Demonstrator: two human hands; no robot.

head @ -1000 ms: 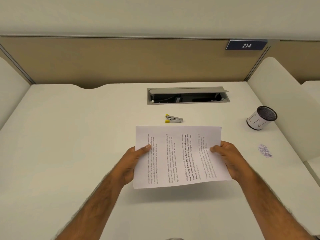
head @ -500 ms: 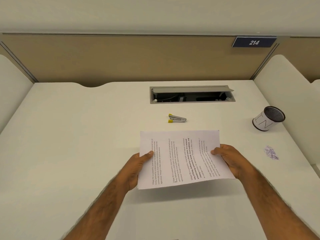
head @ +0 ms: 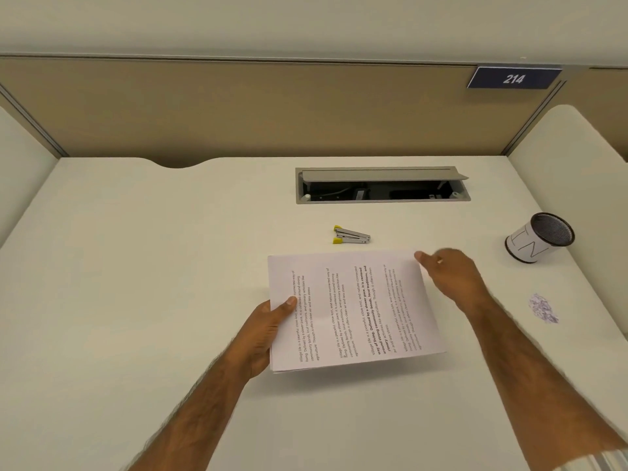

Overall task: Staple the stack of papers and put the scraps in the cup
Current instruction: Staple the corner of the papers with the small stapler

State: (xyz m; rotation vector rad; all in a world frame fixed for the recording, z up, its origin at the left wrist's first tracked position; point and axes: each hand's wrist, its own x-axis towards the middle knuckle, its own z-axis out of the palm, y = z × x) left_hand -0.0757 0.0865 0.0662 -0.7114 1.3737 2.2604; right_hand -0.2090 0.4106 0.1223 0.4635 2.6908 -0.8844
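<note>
A smooth off-white desk (head: 136, 266) filled the booth. Nearest, the left hand (head: 265, 331) pinched the stack of papers (head: 353, 311) at its left edge, thumb on top, holding it just above the surface. The right hand (head: 452, 273) hovered beside the stack's far right corner, fingers loosely curled, gripping nothing. Crumpled scraps (head: 543, 308) lay to the right. Beyond were a small metal stapler (head: 351, 235), a tilted mesh cup (head: 540, 237), an open cable tray (head: 382, 185), and a tan partition (head: 238, 107).

The left hand's fingers (head: 261, 348) lie hidden under the stack of papers (head: 353, 311).
</note>
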